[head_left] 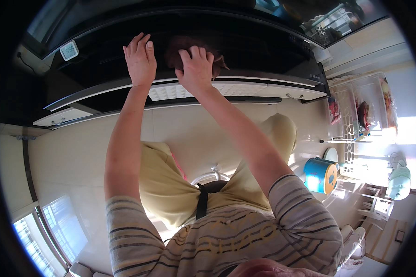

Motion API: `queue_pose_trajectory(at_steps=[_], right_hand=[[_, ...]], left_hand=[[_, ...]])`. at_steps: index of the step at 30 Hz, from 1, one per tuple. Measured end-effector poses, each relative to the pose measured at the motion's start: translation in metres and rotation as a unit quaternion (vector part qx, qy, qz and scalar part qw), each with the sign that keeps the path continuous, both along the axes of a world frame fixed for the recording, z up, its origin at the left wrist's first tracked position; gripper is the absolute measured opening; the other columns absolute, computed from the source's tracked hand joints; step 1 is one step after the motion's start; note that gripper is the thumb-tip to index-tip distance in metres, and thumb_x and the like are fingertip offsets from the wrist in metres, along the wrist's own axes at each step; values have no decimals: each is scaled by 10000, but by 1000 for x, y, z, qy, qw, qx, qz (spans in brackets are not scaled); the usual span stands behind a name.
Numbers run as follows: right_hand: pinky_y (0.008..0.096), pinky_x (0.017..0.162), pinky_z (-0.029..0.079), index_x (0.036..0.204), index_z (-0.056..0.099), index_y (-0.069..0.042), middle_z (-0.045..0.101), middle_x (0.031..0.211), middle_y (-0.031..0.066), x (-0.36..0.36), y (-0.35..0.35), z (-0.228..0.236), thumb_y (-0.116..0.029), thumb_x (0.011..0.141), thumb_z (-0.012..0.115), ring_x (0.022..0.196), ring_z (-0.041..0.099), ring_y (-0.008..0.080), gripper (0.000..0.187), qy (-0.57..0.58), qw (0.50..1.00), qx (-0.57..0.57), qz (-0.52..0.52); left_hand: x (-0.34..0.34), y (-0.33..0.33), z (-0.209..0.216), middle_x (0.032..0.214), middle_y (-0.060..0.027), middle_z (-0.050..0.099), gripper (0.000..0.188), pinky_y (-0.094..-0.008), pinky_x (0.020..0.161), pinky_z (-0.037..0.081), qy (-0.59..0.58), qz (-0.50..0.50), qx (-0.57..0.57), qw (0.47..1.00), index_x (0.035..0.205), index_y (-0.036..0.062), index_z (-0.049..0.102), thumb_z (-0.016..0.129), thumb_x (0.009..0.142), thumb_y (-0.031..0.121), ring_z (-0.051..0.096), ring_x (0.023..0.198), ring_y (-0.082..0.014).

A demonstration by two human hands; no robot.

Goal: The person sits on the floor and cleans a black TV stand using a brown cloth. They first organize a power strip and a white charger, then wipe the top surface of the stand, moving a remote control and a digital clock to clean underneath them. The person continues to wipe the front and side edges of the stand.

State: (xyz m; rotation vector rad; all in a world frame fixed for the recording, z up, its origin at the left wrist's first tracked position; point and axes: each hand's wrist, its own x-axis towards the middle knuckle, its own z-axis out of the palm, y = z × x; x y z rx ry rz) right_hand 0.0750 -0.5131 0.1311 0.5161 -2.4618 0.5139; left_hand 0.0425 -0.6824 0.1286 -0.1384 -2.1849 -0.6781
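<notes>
My right hand (pixel 196 69) presses a dark reddish-brown cloth (pixel 220 67) onto the glossy black top (pixel 101 55) of a long low cabinet. Its fingers are bent over the bunched fabric, and a corner of it sticks out to the right of the hand. To the left, my left hand (pixel 140 61) rests on the same black top with fingers stretched out, holding nothing. Part of the cloth blends into the dark surface, so its full outline is hard to make out.
Along the far side stands a dark, reflective screen (pixel 180 21). A small white digital display (pixel 69 50) sits at the far left. White drawers (pixel 282 91) line the cabinet front. A clear-sided rack (pixel 363 108), a blue round stool (pixel 320 176) and a pale green bottle (pixel 399 182) are at right.
</notes>
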Motion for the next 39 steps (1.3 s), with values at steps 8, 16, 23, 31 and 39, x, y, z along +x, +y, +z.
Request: queue_pose_trajectory(at_steps=[8,16,23,31,39], right_hand=[[416,845,463,1090,575,-51,581,999,155,-44,34,55,-141,771,657,965,564,346,341,45,974,-222,0],[554,1097,231,1268,497,-85,332,1483,168,-56,92,12,-376,781,681,1393,264,350,596,-98,972,19,-214],[517,1100,251,1249,489,-95,437,1407,170,-34,-30,9,-441,782,704,1354,341,343,620,-37,998,30,-36],[458,1122,276,1281,492,-81,493,1367,118,-60,54,6,-371,816,677,1343,376,279,578,-86,982,37,-164],[465,1139,246,1307,494,-89,446,1418,121,-56,29,10,-451,818,653,1366,344,276,629,-99,985,57,-132]], left_hand=[[-1,-20,-3,1275,-81,537,358,-543,1128,230,-7,13,57,998,1199,109,602,365,1028,315,480,1222,-298],[-4,-30,-4,1298,-92,525,364,-508,1135,225,-15,39,55,998,1205,104,602,370,1026,319,456,1249,-288],[-5,-24,-6,1243,-64,570,266,-525,1112,273,19,57,15,998,1137,84,624,490,950,216,499,1191,-276],[-6,-18,-9,1248,-53,569,299,-503,1123,270,3,69,19,997,1137,85,626,482,956,274,489,1212,-254],[-9,-29,-9,1311,-64,523,359,-511,1127,237,-40,67,-37,996,1210,97,591,491,951,324,455,1244,-278]])
